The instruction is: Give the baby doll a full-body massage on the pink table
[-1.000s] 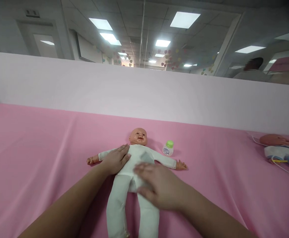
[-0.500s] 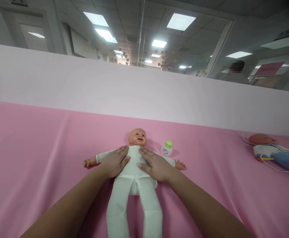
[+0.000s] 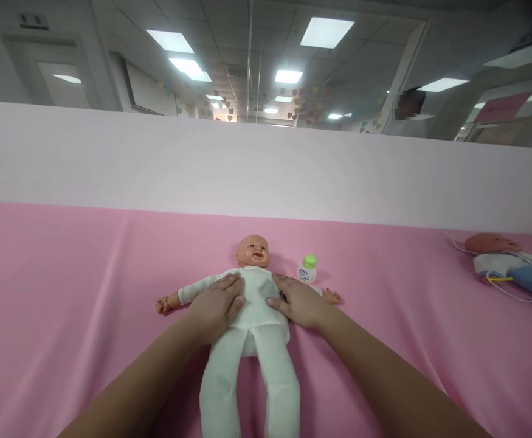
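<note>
A baby doll (image 3: 253, 291) in a white suit lies on its back on the pink cloth (image 3: 78, 292), arms spread, head pointing away from me. My left hand (image 3: 215, 304) rests flat on the doll's chest on its left side, fingers stretched out. My right hand (image 3: 298, 301) lies flat on the other side of the torso, by the doll's arm, fingers also extended. Neither hand holds anything. A small white bottle with a green cap (image 3: 307, 269) stands just right of the doll's head.
A second doll (image 3: 503, 258) with a blue garment and a thin cord lies at the far right of the cloth. A pale partition wall (image 3: 266, 170) runs behind the table. A person's head shows beyond it at the upper right.
My right hand has moved from the doll's belly up and out to the right side of its torso. My left hand has stayed on the chest. The view has shifted slightly.
</note>
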`<state>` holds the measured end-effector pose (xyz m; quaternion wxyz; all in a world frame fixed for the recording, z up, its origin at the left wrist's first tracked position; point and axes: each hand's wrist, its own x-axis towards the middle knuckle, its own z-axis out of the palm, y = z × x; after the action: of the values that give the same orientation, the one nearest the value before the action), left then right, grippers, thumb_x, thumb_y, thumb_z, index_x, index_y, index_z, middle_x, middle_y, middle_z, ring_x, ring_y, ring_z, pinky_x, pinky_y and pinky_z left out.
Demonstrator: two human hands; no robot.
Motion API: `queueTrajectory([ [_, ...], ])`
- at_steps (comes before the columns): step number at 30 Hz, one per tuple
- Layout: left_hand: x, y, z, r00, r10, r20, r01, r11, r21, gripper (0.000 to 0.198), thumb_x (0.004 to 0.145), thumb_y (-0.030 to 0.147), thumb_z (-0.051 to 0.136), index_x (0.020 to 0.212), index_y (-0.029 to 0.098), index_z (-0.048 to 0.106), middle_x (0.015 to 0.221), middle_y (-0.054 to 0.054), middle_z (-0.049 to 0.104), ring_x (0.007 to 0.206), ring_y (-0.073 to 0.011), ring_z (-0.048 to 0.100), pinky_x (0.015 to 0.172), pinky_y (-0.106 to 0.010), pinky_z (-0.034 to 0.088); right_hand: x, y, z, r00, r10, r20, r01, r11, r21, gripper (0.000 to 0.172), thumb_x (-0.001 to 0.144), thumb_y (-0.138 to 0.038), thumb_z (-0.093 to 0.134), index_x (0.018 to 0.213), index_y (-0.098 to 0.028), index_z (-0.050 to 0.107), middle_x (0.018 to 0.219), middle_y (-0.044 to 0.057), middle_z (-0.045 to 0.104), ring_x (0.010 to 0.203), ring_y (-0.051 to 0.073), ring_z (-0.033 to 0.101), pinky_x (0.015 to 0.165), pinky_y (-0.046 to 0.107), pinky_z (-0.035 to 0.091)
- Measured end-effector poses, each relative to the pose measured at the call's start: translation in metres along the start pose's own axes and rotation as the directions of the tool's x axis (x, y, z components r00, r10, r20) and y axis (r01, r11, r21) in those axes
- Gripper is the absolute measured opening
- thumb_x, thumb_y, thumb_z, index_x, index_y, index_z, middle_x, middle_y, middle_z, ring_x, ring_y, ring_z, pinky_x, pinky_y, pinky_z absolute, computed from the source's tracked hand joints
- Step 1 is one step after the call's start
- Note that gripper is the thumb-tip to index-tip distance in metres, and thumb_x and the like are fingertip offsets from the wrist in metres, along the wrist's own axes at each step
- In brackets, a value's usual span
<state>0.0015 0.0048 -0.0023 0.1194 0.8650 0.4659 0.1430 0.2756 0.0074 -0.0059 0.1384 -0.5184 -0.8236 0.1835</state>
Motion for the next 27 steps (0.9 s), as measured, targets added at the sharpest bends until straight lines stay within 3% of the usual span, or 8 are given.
queueTrajectory([
  [3, -0.022, 0.04, -0.011, 0.985, 0.143, 0.099, -0.14, 0.99, -0.035, 0.064, 0.108, 0.051, 0.03, 0.161, 0.017, 0.041, 0.168, -0.011, 0.036, 0.156, -0.0299, 0.033, 0.128, -0.052, 0.029, 0.001, 0.003, 0.002, 1.0, -0.001, -0.017, 0.001, 1.0, 0.003, 0.08, 0.099, -0.065, 0.048, 0.162, -0.017, 0.035, 0.166, 0.016, 0.038, 0.152, 0.033, 0.039, 0.123, 0.048, 0.031],
  [5, -0.037, 0.064, -0.015, 0.94, 0.28, 0.197, -0.271, 0.96, -0.071, 0.06, 0.107, 0.048, 0.035, 0.162, 0.024, 0.039, 0.168, -0.006, 0.035, 0.156, -0.0286, 0.032, 0.129, -0.05, 0.027, 0.001, 0.004, 0.001, 1.0, 0.002, -0.023, -0.002, 1.0, 0.007, 0.082, 0.099, -0.065, 0.05, 0.162, -0.016, 0.034, 0.166, 0.017, 0.039, 0.152, 0.033, 0.038, 0.123, 0.048, 0.031],
  [8, -0.049, 0.082, -0.017, 0.894, 0.336, 0.295, -0.321, 0.942, -0.099, 0.066, 0.104, 0.044, 0.047, 0.166, 0.028, 0.029, 0.17, -0.005, 0.028, 0.157, -0.0282, 0.029, 0.129, -0.048, 0.027, 0.0, 0.004, 0.0, 1.0, -0.002, -0.024, 0.002, 1.0, 0.024, 0.081, 0.098, -0.065, 0.051, 0.162, -0.017, 0.035, 0.165, 0.017, 0.041, 0.152, 0.034, 0.039, 0.122, 0.048, 0.032],
  [12, -0.037, 0.069, -0.012, 0.912, 0.288, 0.293, -0.282, 0.957, -0.064, 0.066, 0.105, 0.043, 0.045, 0.166, 0.024, 0.029, 0.171, -0.008, 0.025, 0.158, -0.0315, 0.027, 0.129, -0.053, 0.024, 0.002, 0.004, 0.002, 0.999, -0.009, -0.036, 0.009, 1.0, 0.006, 0.081, 0.099, -0.063, 0.05, 0.162, -0.015, 0.035, 0.164, 0.018, 0.041, 0.151, 0.033, 0.04, 0.122, 0.048, 0.033],
  [21, 0.029, 0.018, -0.006, 0.971, 0.183, 0.153, -0.185, 0.983, -0.003, 0.073, 0.105, 0.063, 0.032, 0.161, 0.018, 0.04, 0.168, -0.013, 0.032, 0.157, -0.0308, 0.029, 0.129, -0.049, 0.025, 0.002, 0.001, 0.002, 1.0, 0.017, -0.024, -0.018, 1.0, -0.019, 0.081, 0.101, -0.064, 0.044, 0.162, -0.012, 0.036, 0.166, 0.018, 0.038, 0.154, 0.034, 0.037, 0.126, 0.048, 0.029],
  [27, 0.029, 0.004, 0.0, 1.0, 0.014, 0.019, -0.015, 0.999, 0.039, 0.083, 0.102, 0.069, 0.033, 0.161, 0.012, 0.039, 0.166, -0.019, 0.038, 0.155, -0.0336, 0.033, 0.126, -0.051, 0.03, 0.002, 0.001, 0.001, 1.0, -0.008, -0.015, 0.008, 1.0, -0.027, 0.079, 0.101, -0.063, 0.045, 0.163, -0.016, 0.034, 0.166, 0.017, 0.038, 0.154, 0.033, 0.037, 0.125, 0.049, 0.03],
])
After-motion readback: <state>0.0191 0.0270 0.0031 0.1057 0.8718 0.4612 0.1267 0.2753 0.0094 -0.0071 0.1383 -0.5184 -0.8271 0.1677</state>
